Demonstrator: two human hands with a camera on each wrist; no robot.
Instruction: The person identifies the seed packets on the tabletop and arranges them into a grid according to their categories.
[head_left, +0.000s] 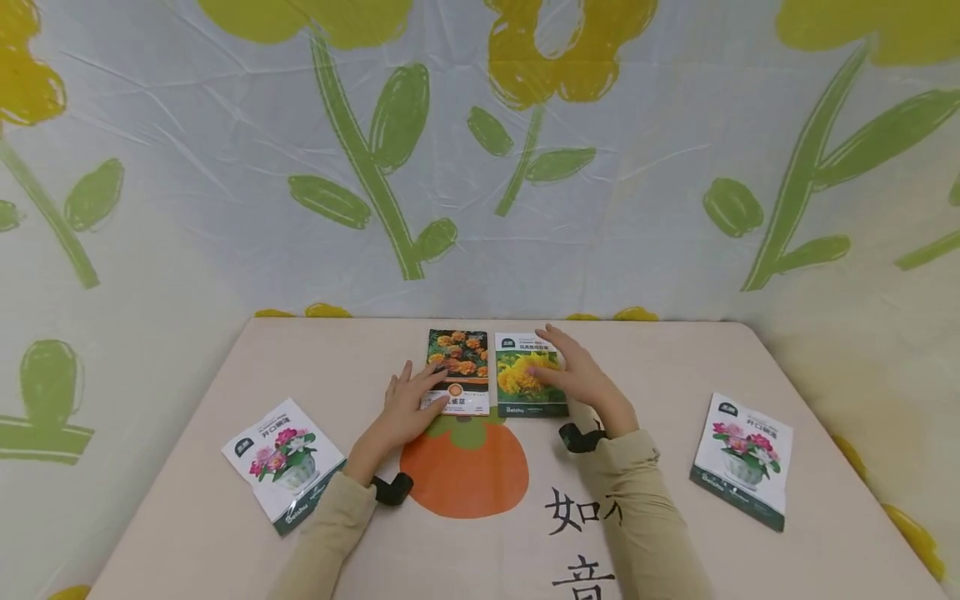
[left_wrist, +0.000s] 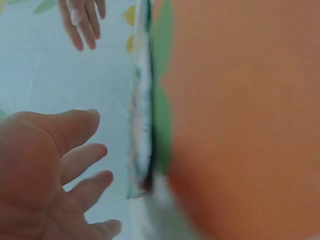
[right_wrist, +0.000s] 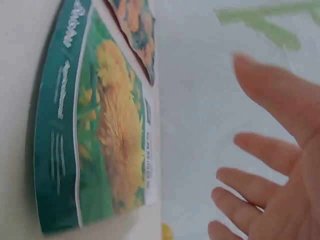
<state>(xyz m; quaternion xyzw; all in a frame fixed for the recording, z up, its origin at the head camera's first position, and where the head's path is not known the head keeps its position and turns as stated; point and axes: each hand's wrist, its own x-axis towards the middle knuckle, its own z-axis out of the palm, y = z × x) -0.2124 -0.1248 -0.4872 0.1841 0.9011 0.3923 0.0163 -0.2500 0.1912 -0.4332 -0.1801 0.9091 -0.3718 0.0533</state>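
Two flower seed packets lie side by side near the table's far edge. The left one, with orange marigolds (head_left: 468,354), is partly covered in the head view by my left hand (head_left: 405,408). The right one shows yellow flowers (right_wrist: 120,125) and a dark green band. Above its right side is my right hand (head_left: 585,382), thumb spread from the fingers. In the right wrist view that hand (right_wrist: 280,175) stands apart from the packet and holds nothing. The left wrist view likewise shows my left hand (left_wrist: 35,175) with loosely bent fingers, apart from the packets, which appear edge-on.
A white packet with pink potted flowers (head_left: 296,467) lies tilted at the left of the pale table (head_left: 480,567). A matching packet (head_left: 742,458) lies at the right. Between my forearms the tabletop bears an orange fruit print (head_left: 465,475). A flower-patterned cloth (head_left: 645,233) hangs behind.
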